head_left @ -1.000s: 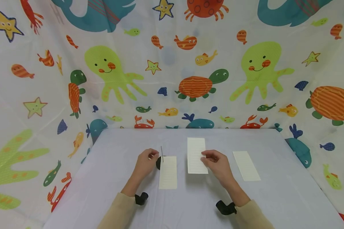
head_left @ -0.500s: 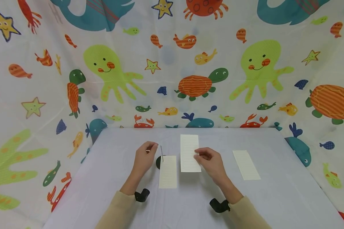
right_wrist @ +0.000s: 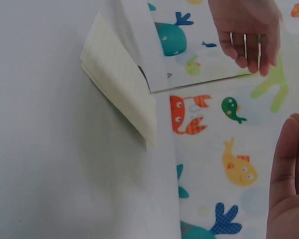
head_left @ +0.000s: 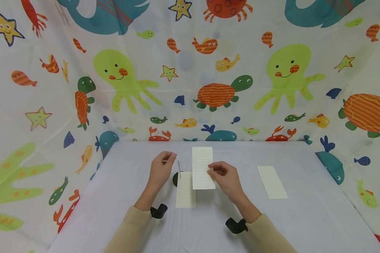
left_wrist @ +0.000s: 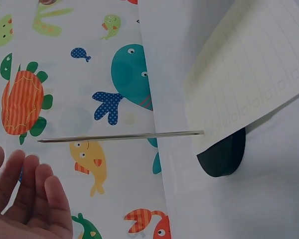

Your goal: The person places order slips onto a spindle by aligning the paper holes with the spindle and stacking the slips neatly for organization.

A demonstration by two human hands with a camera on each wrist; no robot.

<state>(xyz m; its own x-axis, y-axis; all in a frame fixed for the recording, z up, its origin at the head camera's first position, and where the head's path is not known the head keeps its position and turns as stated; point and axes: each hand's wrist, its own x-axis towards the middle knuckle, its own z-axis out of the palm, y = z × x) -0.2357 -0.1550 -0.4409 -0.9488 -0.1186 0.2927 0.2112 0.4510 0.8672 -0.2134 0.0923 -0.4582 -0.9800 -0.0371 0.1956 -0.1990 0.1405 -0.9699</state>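
A paper spike with a black round base point(left_wrist: 224, 157) and a thin metal needle point(left_wrist: 119, 137) stands on the table. Lined paper slips point(right_wrist: 119, 82) are pierced on it, low near the base. My left hand point(head_left: 159, 172) is beside the needle's tip, fingers loosely bent and holding nothing; its fingertips point(left_wrist: 32, 162) lie just past the point in the left wrist view. With thumb and fingers, my right hand point(head_left: 226, 179) pinches the right edge of another lined paper slip point(head_left: 202, 168). That slip is raised above the table, right of the needle, overlapping the pierced slips in the head view.
Another lined slip point(head_left: 272, 182) lies flat on the white table point(head_left: 310, 218) at the right. Behind and at the sides hangs a sea-animal patterned cloth point(head_left: 183, 80). Black wrist cameras point(head_left: 235, 226) sit on both wrists.
My right hand has carried the paper slip leftward and slightly up, closer to the needle. My left hand has risen from beside the needle to near its tip.
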